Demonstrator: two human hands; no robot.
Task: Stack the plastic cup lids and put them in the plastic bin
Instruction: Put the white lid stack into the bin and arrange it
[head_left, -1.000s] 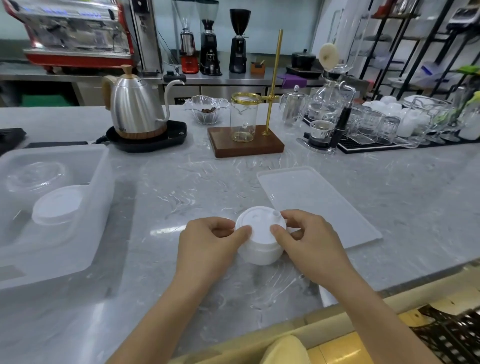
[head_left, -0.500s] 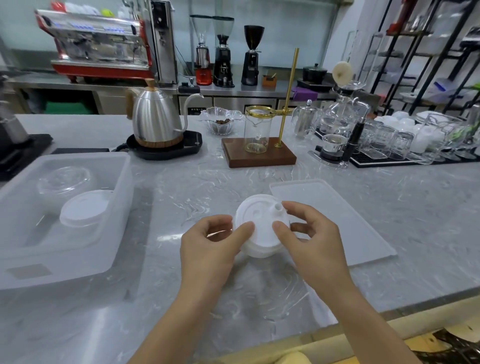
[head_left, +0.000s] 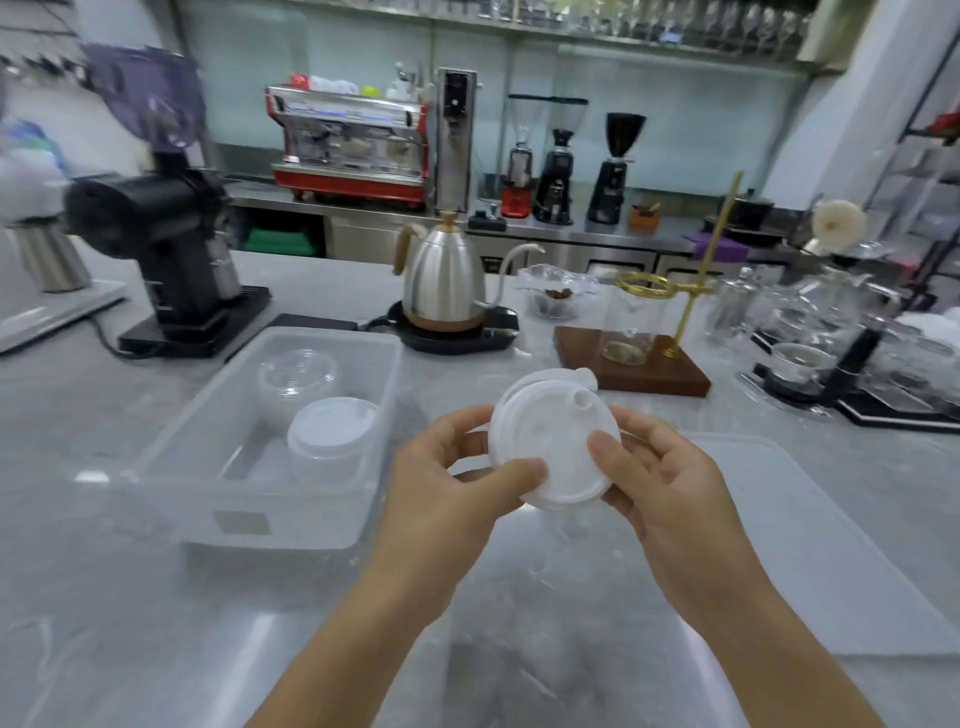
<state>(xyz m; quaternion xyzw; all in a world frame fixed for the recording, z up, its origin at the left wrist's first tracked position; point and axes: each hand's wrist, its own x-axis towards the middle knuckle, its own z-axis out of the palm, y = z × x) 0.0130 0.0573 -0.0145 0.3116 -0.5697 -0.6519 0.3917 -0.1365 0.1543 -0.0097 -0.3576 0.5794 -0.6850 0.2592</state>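
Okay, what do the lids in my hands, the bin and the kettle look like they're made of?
Lid stack: thin white plastic, matte and slightly see-through, with moulded rims. Bin: clear, frosted plastic; the lids inside show through its wall. Kettle: polished metal, probably stainless steel, with mirror reflections; its handle and knob look wooden.

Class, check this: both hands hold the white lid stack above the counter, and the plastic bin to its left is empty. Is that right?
Not quite. The head view shows both hands, left hand and right hand, holding the white lid stack, but the plastic bin already holds a white lid stack and a clear lid stack.
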